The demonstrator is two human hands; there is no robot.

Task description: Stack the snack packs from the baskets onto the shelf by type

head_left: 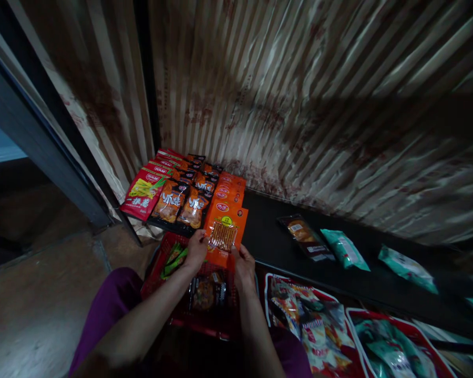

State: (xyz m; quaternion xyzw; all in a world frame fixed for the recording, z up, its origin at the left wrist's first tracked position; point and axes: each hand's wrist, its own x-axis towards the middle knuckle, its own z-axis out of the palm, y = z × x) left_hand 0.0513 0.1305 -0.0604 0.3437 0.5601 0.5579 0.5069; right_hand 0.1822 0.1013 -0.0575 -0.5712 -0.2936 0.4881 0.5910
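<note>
An orange snack packet [224, 233] with a clear window showing thin brown sticks lies at the front of a row of similar orange packets [230, 185] on the black shelf [266, 226]. My left hand [197, 250] grips its lower left edge, while my right hand [243, 265] pinches the lower right edge. Left of this row are black-and-orange snack packets [169, 202] and, at the shelf's end, red packets [144, 193]. Below my hands stands a red basket [152, 286] holding green packets [174, 261] and a dark packet [208, 292].
A brown packet [305, 237] and teal packets [345, 249] lie farther right on the shelf. Under its front edge stand red-and-white baskets [266, 299] full of snack bags. Behind rises a striped, pleated sheet [284, 105]; a dark metal post [147, 79] stands at the left.
</note>
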